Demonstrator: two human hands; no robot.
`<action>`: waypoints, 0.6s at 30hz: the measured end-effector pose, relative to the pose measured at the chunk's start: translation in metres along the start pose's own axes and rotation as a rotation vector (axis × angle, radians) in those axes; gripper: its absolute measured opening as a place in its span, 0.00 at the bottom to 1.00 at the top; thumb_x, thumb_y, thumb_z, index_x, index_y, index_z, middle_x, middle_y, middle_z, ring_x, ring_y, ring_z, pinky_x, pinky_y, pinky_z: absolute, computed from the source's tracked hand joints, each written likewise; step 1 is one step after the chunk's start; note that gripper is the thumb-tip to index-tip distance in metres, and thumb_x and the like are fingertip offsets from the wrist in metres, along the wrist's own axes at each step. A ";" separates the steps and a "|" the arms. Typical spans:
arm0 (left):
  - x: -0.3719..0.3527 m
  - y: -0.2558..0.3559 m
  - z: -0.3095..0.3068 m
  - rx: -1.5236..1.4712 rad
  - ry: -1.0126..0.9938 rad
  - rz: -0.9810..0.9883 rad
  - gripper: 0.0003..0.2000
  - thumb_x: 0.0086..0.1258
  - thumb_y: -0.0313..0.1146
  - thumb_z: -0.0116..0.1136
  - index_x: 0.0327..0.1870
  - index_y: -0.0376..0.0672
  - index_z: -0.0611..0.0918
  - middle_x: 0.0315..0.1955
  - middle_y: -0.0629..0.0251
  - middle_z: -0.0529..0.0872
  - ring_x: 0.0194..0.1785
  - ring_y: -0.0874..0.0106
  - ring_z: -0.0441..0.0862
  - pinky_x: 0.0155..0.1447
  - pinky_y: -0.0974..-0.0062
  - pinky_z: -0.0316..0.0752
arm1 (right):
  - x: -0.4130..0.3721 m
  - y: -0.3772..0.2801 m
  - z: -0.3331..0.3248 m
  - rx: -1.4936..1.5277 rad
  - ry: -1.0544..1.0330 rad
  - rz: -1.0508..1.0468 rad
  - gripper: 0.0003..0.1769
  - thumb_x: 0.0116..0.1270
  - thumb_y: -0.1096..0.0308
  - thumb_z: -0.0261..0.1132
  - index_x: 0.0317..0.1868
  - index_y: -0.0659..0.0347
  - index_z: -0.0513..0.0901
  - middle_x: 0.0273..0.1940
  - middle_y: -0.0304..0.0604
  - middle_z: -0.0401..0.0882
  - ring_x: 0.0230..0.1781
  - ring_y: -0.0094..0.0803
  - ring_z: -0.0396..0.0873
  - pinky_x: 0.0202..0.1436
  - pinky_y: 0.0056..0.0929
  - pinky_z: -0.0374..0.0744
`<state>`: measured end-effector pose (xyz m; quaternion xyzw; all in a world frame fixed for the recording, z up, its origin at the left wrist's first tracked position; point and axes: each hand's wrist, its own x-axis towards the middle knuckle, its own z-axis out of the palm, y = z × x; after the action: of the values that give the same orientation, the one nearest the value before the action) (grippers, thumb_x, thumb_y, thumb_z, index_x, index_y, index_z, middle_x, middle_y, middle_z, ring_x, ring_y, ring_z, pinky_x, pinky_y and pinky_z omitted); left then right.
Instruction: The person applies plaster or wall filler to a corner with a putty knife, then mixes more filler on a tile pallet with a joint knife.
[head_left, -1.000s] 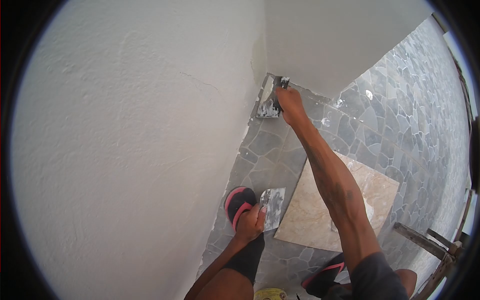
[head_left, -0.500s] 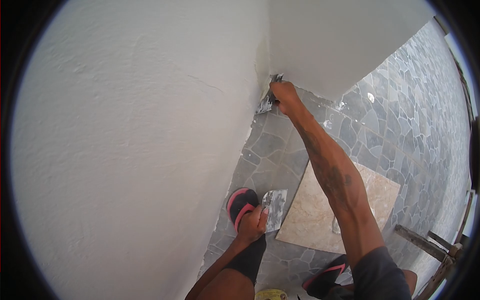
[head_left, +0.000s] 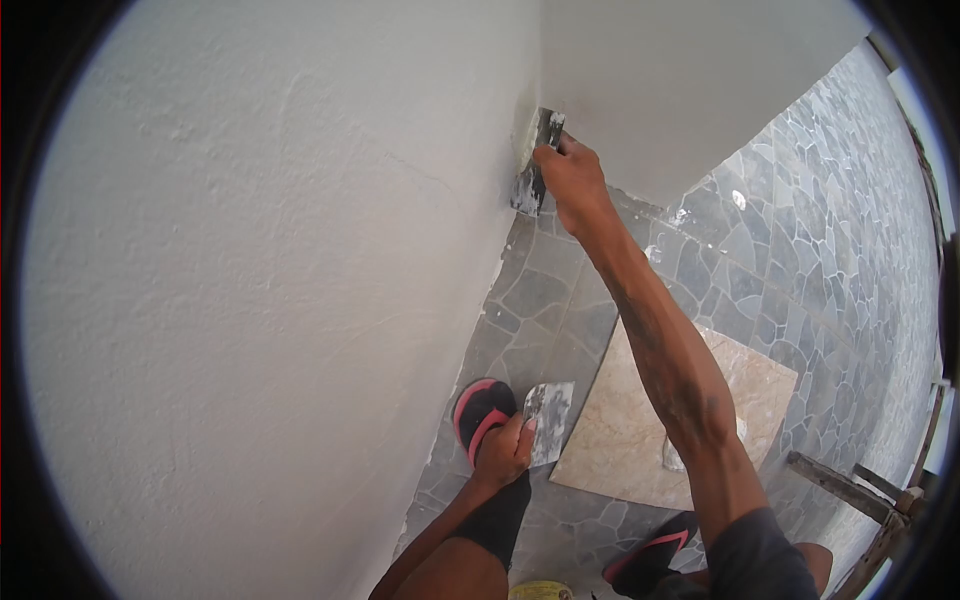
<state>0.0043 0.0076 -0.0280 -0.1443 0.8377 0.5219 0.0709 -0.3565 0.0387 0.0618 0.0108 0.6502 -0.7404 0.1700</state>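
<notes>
My right hand (head_left: 574,182) is closed around a wide putty knife (head_left: 532,178) smeared with white filler. Its blade lies against the lower part of the white wall (head_left: 270,300), close to the inside corner with a second wall (head_left: 660,90). Lower down, my left hand (head_left: 504,452) grips another putty knife (head_left: 549,424), whose broad metal blade has grey and white smears. This hand is in front of my flip-flop (head_left: 484,408), beside the edge of a beige tile (head_left: 620,440).
White filler lies on the beige tile, partly hidden by my right forearm. Grey stone-pattern flooring (head_left: 530,295) carries white spots along the wall. A yellow-rimmed container (head_left: 540,590) shows at the bottom edge. Wooden bars (head_left: 845,487) stand at the right.
My right hand has moved slightly up toward the corner, and its putty knife has turned so more of the blade shows against the wall. My left hand has stayed nearly still.
</notes>
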 end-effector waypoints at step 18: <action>0.000 0.003 -0.001 0.021 -0.004 -0.025 0.11 0.76 0.36 0.52 0.34 0.37 0.75 0.17 0.46 0.77 0.23 0.46 0.80 0.28 0.53 0.71 | -0.006 0.055 -0.032 -0.312 0.220 -0.361 0.18 0.76 0.63 0.56 0.61 0.63 0.77 0.32 0.34 0.75 0.34 0.22 0.70 0.43 0.23 0.72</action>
<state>0.0030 0.0075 -0.0247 -0.1532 0.8410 0.5125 0.0806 -0.3430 0.0660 0.0052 -0.0511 0.7624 -0.6440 -0.0372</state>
